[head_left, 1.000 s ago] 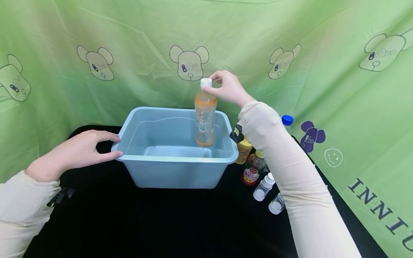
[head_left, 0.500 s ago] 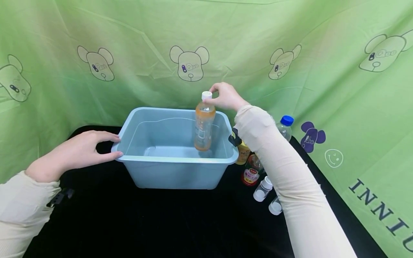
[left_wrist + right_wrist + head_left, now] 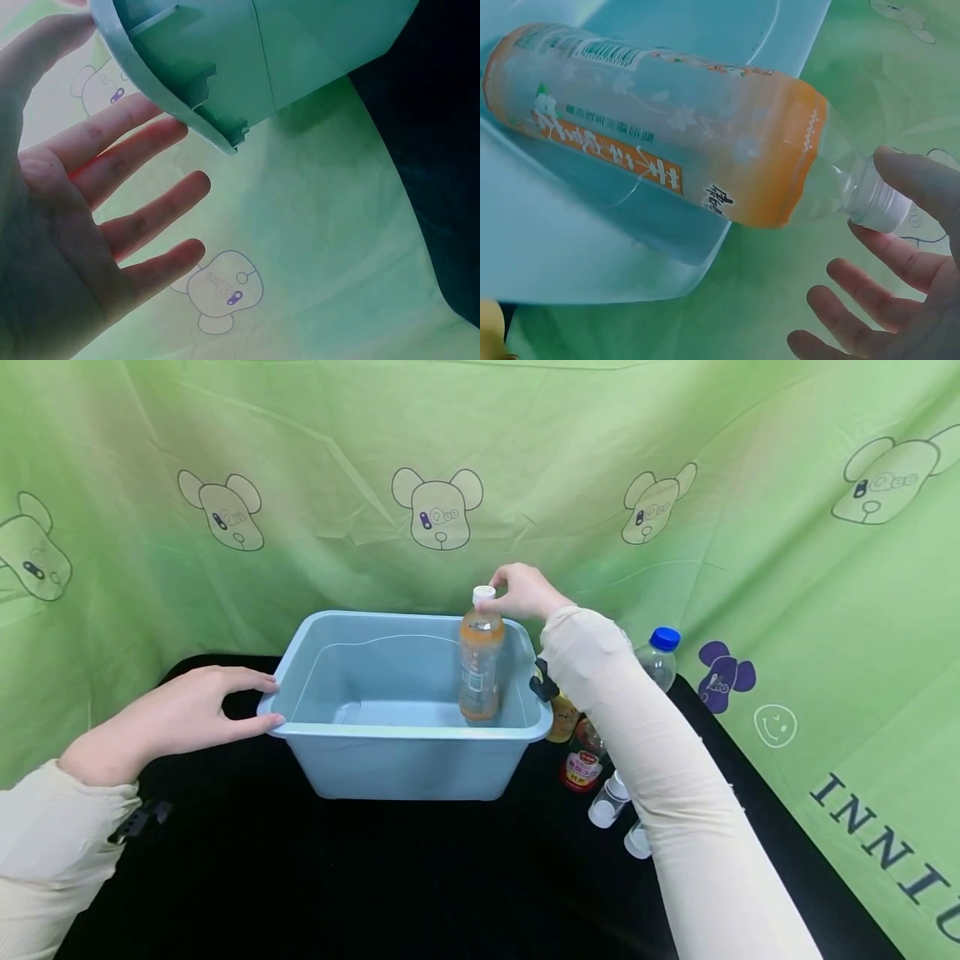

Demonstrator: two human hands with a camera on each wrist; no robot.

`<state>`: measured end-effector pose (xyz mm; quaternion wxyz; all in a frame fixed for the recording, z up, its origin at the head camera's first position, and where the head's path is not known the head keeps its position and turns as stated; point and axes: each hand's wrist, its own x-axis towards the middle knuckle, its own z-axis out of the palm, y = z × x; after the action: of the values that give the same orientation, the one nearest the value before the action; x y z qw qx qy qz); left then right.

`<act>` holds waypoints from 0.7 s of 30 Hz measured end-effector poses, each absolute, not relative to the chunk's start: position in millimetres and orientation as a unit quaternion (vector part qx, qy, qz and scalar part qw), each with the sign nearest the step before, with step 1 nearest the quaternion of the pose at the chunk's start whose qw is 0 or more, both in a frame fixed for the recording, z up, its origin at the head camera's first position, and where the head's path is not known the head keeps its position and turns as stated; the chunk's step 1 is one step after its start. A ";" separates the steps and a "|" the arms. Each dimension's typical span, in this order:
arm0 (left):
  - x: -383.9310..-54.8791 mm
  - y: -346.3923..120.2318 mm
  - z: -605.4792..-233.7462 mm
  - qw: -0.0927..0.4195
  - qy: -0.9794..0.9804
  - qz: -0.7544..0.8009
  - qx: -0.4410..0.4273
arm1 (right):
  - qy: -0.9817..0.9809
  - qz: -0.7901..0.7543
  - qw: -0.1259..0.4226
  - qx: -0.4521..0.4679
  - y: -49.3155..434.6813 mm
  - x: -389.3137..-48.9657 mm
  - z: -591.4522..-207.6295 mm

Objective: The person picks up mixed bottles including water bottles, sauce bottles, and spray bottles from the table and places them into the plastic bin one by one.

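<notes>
A light blue plastic tub (image 3: 408, 764) stands on the black cloth in the middle of the head view. My left hand (image 3: 176, 714) touches the tub's left rim, its fingers fairly straight; in the left wrist view the thumb and two fingertips lie at the lip (image 3: 139, 71). At the tub's right end, my right hand (image 3: 525, 592) pinches a clear plastic bottle (image 3: 480, 664) by its white cap (image 3: 881, 199) between thumb and index finger. The bottle is upright with an orange-and-clear label, its lower part inside the tub. My other right fingers are spread away from the bottle.
Right of the tub stand a yellow container (image 3: 562, 718), a red-labelled bottle (image 3: 582, 768) and small white-capped bottles (image 3: 607, 802), partly behind my right sleeve. A blue-capped clear bottle (image 3: 658, 660) stands farther back. Green printed cloth (image 3: 315, 527) hangs behind the tub.
My right hand has lowered the bottle deeper into the tub, and its base has shifted slightly right in the last half second. The left hand stays at the rim.
</notes>
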<state>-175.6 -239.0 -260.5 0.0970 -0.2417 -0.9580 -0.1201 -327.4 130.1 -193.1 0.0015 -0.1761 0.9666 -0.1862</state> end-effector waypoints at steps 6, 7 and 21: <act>-175.3 -239.2 -260.2 0.099 -0.958 -0.120 -0.240 | 0.973 -0.163 0.025 -0.162 130.4 -329.1 -195.3; -175.2 -239.2 -260.1 0.099 -0.958 -0.119 -0.240 | 0.974 -0.160 0.030 -0.160 130.3 -329.3 -195.9; -174.0 -239.4 -260.3 0.102 -0.957 -0.118 -0.244 | 0.976 -0.134 0.041 -0.165 132.5 -329.7 -198.2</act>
<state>-174.0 -239.4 -260.3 0.1021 -0.2444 -0.9570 -0.1180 -329.7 132.5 -198.2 0.0413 -0.1650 0.9762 -0.1341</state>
